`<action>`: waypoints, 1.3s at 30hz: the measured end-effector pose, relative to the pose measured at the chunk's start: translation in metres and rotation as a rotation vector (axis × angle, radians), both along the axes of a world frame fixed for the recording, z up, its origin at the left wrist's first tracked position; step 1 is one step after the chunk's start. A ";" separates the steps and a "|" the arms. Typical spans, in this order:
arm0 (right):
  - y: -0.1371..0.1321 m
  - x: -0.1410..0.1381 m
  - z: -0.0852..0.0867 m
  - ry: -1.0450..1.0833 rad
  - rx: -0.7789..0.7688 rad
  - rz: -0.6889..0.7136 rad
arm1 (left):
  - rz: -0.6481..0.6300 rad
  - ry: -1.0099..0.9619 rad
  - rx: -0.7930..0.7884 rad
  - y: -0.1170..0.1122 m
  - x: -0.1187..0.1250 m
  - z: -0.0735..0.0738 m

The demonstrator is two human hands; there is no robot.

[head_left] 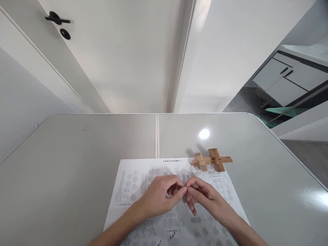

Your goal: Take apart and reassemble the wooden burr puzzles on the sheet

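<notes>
Over a printed sheet [115,191] of small puzzle diagrams, my left hand [164,194] and my right hand [205,196] meet fingertip to fingertip. Thumb and index finger are pinched together on each. Whatever lies between these tips, if anything, is too small or hidden to make out. The other fingers of my right hand hang partly loose below the pinch. Just beyond that hand, at the sheet's upper right corner, sit two interlocking wooden burr puzzles: a smaller pale one [201,162] and a larger brown one [217,160], touching or nearly so. Neither hand touches them.
The grey table [64,171] has a pale seam [157,136] running down its middle and a raised light rim at the far edge. Behind it stands a white door [133,51] with a black handle [56,18]. White cabinets [289,75] are at the far right.
</notes>
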State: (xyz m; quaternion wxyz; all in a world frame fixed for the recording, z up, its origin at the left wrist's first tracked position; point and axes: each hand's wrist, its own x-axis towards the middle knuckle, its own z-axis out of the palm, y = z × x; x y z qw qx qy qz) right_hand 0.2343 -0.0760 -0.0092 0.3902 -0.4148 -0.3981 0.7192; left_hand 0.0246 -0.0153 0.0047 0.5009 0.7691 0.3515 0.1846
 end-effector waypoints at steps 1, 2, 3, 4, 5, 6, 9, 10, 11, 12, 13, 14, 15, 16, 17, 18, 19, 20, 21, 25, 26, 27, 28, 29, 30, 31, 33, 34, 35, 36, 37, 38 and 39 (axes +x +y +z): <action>0.000 0.000 0.001 0.000 -0.002 0.001 | -0.002 0.002 -0.002 0.000 0.000 0.000; 0.000 0.000 0.002 -0.001 -0.005 0.003 | -0.004 0.002 -0.003 0.000 0.000 0.000; 0.000 0.000 0.002 -0.004 -0.007 0.003 | -0.005 0.002 -0.004 0.000 0.000 -0.001; 0.000 0.000 0.003 -0.006 -0.007 0.003 | -0.006 0.003 -0.004 0.000 0.000 -0.001; 0.001 0.000 0.003 -0.006 -0.006 0.004 | -0.006 0.005 -0.002 0.000 0.000 -0.001; 0.001 -0.001 0.003 -0.005 -0.005 0.003 | -0.005 0.007 0.002 0.000 0.000 -0.001; 0.001 -0.001 0.002 -0.001 0.001 0.002 | -0.004 0.006 0.007 0.000 0.000 -0.002; 0.001 -0.001 0.001 -0.001 0.003 0.001 | -0.005 0.004 0.007 0.000 0.000 -0.002; 0.001 -0.001 0.001 -0.003 0.002 0.001 | -0.006 0.003 0.005 0.000 0.000 -0.002; 0.001 -0.001 0.001 -0.004 0.001 0.001 | -0.007 0.004 0.004 0.000 0.000 -0.002; 0.001 -0.001 0.001 -0.004 0.002 0.002 | -0.009 0.005 0.003 0.000 0.000 -0.001; 0.000 -0.001 0.001 -0.003 0.002 0.002 | -0.008 0.005 0.005 0.000 0.000 -0.001; 0.000 -0.001 0.001 -0.002 0.003 0.002 | -0.006 0.005 0.009 0.000 0.000 -0.001; 0.000 -0.001 0.001 -0.002 0.005 0.001 | -0.003 0.004 0.015 0.000 0.000 0.000; 0.000 -0.001 0.001 -0.002 0.008 0.001 | 0.001 0.003 0.021 0.000 0.001 0.000; -0.001 -0.001 0.001 -0.002 0.011 0.000 | 0.005 -0.001 0.028 0.000 0.001 0.001; -0.001 -0.001 0.001 -0.004 0.012 0.000 | 0.008 -0.004 0.033 0.000 0.001 0.001; -0.001 -0.001 0.001 -0.006 0.013 -0.001 | 0.007 -0.004 0.037 0.000 0.001 0.001; -0.001 -0.001 0.000 -0.008 0.014 -0.001 | 0.005 -0.002 0.039 0.000 0.001 0.001; 0.000 -0.002 0.000 -0.008 0.015 -0.003 | 0.002 0.014 0.040 0.000 0.001 -0.001; 0.000 -0.002 0.000 -0.005 0.016 -0.002 | 0.004 0.016 0.040 0.000 0.001 -0.001; 0.000 -0.002 0.000 -0.006 0.016 -0.002 | 0.006 0.016 0.041 0.000 0.001 -0.001; 0.000 -0.002 -0.001 -0.008 0.016 -0.003 | 0.008 0.016 0.043 0.000 0.001 -0.001; 0.000 -0.002 -0.001 -0.010 0.015 -0.003 | 0.009 0.016 0.045 0.000 0.001 0.000; 0.001 -0.002 -0.001 -0.011 0.014 -0.003 | 0.009 0.015 0.047 0.000 0.002 0.000; 0.001 -0.001 0.000 -0.012 0.013 -0.004 | 0.008 0.014 0.049 0.000 0.002 0.000; 0.001 -0.002 0.000 -0.010 0.012 -0.002 | 0.003 0.011 0.050 0.000 0.002 0.001; 0.001 -0.002 0.001 -0.010 0.013 -0.002 | 0.001 0.009 0.050 0.000 0.002 0.001; 0.001 -0.002 0.001 -0.010 0.014 -0.003 | 0.000 0.008 0.050 0.000 0.002 0.000; 0.001 -0.002 0.001 -0.010 0.015 -0.003 | 0.000 0.006 0.049 0.001 0.002 0.000; 0.001 -0.002 0.001 -0.008 0.015 -0.003 | 0.000 0.005 0.049 0.001 0.001 0.000; 0.001 -0.002 0.002 -0.004 0.016 -0.003 | 0.001 0.004 0.049 0.001 0.001 0.000; 0.001 -0.002 0.002 0.000 0.018 -0.002 | 0.000 0.005 0.049 0.001 0.001 -0.001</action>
